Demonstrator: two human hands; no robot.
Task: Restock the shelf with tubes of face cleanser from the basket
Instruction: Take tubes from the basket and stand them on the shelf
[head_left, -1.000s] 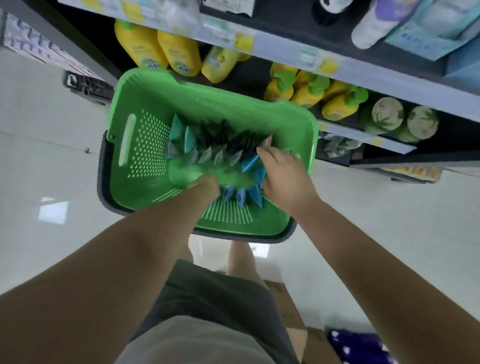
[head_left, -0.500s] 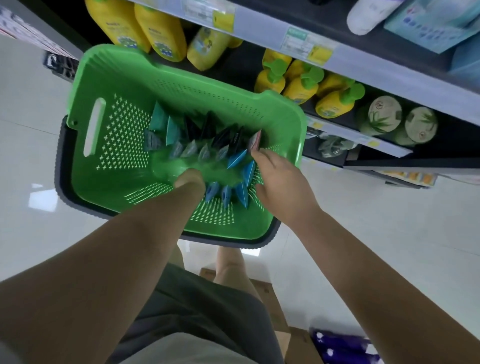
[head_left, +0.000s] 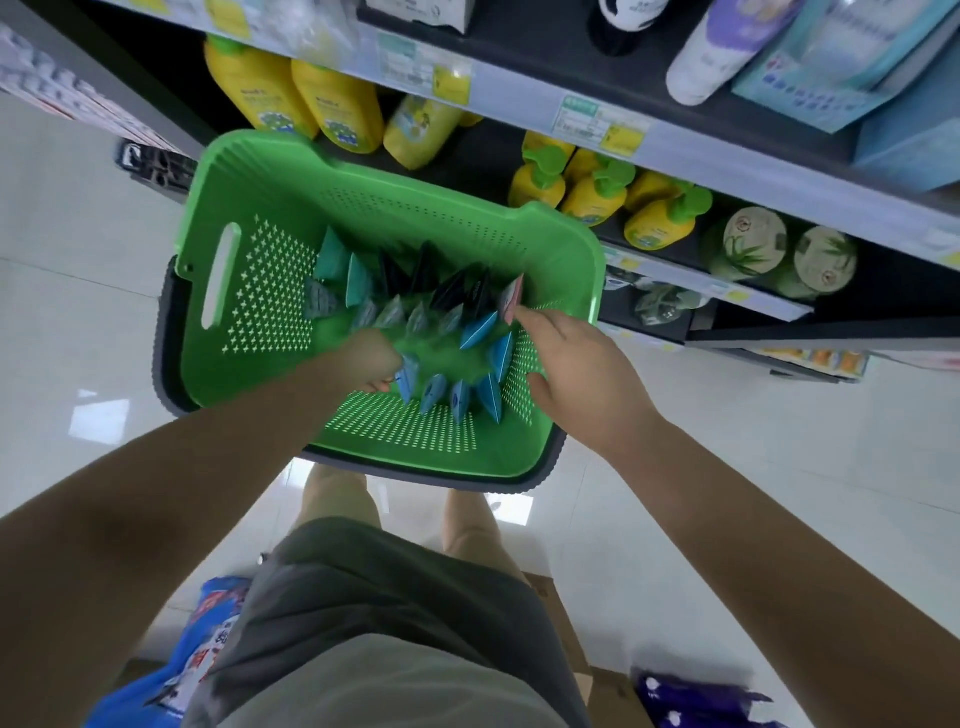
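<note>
Reaching down into a green basket (head_left: 270, 197), both arms extended from above. Left hand (head_left: 371, 364) curled low among the tubes (head_left: 431, 312), fingers closed at the tip of a blue tube (head_left: 408, 379); whether actually gripping it, cannot tell through the blur. Right hand (head_left: 576, 364) just to the right of the pile, fingertips pinching the top edge of a pink tube (head_left: 511, 299) standing at the far right end of the cluster, thumb spread toward the basket's near-right wall. Tubes standing upright in rows between and beyond the two hands: teal ones far left, dark ones at the back, grey in the middle, blue nearest. Shelf (head_left: 597, 124) beyond both hands, past the basket's far rim, carrying yellow bottles (head_left: 291, 93) ahead of the left hand, yellow pump bottles (head_left: 597, 192) ahead of the right, and round jars (head_left: 753, 244) further right. White tiled floor (head_left: 779, 441) below, a cardboard box (head_left: 550, 613) near the legs.
</note>
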